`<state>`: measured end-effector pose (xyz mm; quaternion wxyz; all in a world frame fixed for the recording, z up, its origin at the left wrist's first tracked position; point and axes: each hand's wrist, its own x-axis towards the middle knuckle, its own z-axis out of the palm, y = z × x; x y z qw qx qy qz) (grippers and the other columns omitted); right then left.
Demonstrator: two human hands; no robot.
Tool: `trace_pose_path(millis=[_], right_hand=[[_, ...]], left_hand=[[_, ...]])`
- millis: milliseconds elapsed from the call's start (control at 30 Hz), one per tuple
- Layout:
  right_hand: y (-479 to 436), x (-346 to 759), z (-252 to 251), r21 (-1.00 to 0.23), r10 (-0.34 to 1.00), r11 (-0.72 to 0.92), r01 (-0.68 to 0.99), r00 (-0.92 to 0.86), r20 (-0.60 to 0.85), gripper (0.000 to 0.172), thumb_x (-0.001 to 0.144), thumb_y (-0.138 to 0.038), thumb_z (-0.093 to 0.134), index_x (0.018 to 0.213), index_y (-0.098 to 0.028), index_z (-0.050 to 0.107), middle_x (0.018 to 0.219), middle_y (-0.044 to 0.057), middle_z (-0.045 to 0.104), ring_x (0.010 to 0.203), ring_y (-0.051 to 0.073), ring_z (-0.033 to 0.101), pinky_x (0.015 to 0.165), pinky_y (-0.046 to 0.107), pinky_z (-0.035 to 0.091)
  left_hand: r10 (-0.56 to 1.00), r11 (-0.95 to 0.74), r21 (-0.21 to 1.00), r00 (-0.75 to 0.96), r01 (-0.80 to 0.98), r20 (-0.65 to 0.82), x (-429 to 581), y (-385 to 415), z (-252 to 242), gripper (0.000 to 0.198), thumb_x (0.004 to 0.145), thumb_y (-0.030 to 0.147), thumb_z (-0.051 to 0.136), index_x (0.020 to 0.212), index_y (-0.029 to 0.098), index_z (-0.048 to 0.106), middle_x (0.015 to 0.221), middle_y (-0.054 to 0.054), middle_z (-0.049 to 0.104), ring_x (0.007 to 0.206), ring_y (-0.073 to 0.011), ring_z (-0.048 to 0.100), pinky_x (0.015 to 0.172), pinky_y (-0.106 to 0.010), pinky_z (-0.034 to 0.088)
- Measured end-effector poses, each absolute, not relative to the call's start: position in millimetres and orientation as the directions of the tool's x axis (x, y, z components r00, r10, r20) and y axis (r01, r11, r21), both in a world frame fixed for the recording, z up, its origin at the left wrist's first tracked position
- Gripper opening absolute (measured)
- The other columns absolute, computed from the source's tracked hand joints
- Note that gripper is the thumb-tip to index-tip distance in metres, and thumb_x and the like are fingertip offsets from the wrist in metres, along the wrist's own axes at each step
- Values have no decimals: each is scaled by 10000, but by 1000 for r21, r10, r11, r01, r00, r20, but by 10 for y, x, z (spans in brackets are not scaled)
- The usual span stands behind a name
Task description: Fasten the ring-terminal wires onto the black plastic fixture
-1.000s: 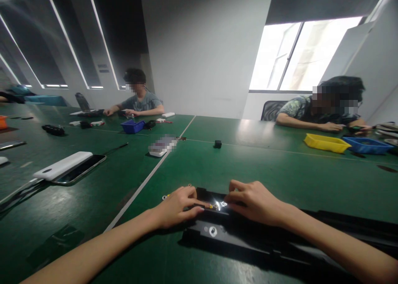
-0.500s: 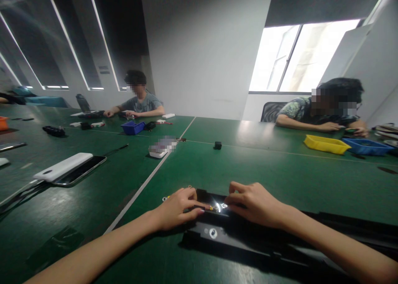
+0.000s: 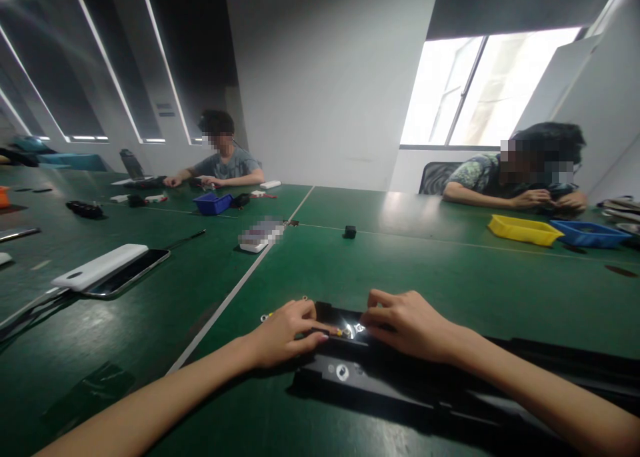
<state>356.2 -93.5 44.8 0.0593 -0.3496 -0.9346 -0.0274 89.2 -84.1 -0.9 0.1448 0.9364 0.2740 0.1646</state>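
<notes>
A long black metal housing (image 3: 377,383) lies across the table before me, with a shiny silver plate (image 3: 354,328) in its channel and a round silver fitting (image 3: 343,372) on its nearer strip. My left hand (image 3: 286,330) reaches over the housing's left end, its fingers closed on a yellow-sleeved ring terminal (image 3: 340,333) beside the plate. My right hand (image 3: 407,327) bends over the plate from the right, fingertips pinched together at its edge; whatever they hold is hidden. Other ring terminals (image 3: 265,317) show behind my left hand.
A white power bank (image 3: 107,267) and a phone (image 3: 133,273) with cables lie at left. Farther off are a small black cube (image 3: 350,232), a yellow tray (image 3: 525,230), a blue tray (image 3: 590,234) and a dark-blue bin (image 3: 213,204). Two people sit across the table.
Both my hands stay almost in place at the plate, with only slight finger shifts. The person at right has raised their hands a little closer together.
</notes>
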Motion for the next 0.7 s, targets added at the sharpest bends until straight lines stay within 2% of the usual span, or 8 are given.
trace_pose_path(millis=[700], right_hand=[[-954,3549,472,27,656,749,662,-747,107,219,895,-310,460,958,-245,659,885,27,585,577,93,526,524,230,316]], left_hand=[[557,-811,355,798,465,230,889,-835,-25,355,969,405,318,1220,315,552,876,-39,463,818,-183,449,734,-288,371]])
